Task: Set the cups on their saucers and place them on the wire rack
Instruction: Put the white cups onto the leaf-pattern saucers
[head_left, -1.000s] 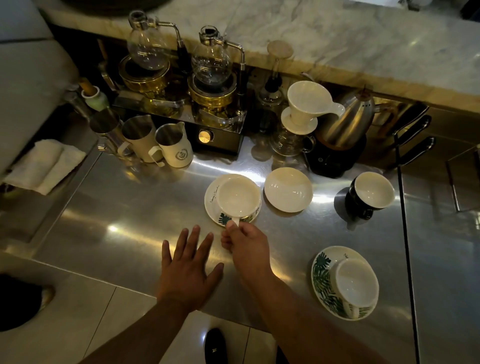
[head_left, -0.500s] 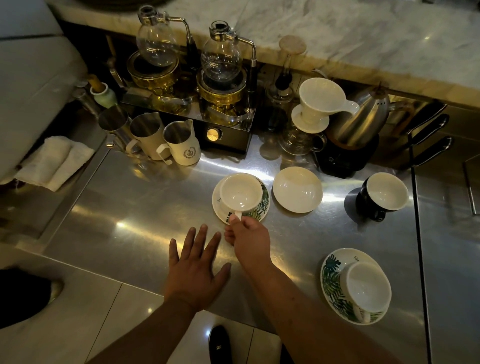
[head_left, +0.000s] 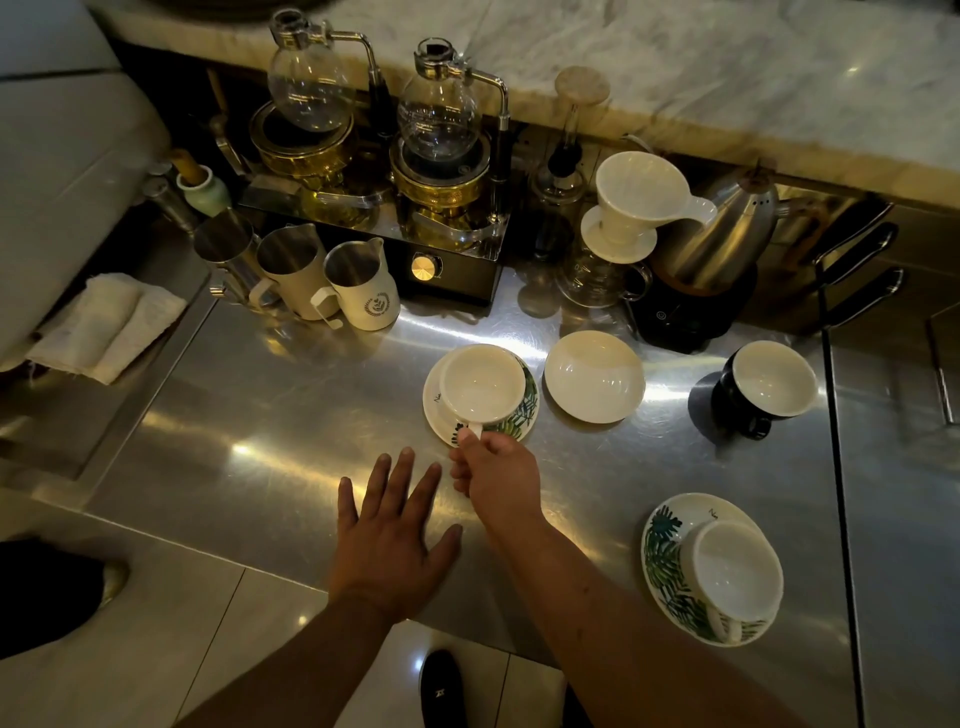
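Note:
A white cup (head_left: 483, 382) sits on a leaf-patterned saucer (head_left: 524, 413) at the middle of the steel counter. My right hand (head_left: 496, 478) pinches the cup's handle at its near side. My left hand (head_left: 395, 535) lies flat on the counter with fingers spread, just left of the right hand. A plain cream saucer (head_left: 594, 375) lies bare to the right of the cup. A black cup with a white inside (head_left: 763, 387) stands further right on the counter. A second white cup (head_left: 737, 569) rests on a leaf saucer (head_left: 665, 558) at the near right.
Three milk jugs (head_left: 332, 283), two siphon brewers (head_left: 436, 150), a white dripper on a glass server (head_left: 634, 208) and a steel kettle (head_left: 722, 234) line the back of the counter. A folded cloth (head_left: 104, 327) lies at the left. A dark wire frame (head_left: 836, 405) runs along the right.
The cup in my right hand has shifted a little toward the back left of its saucer, baring the saucer's leaf pattern. My left hand stayed flat on the counter.

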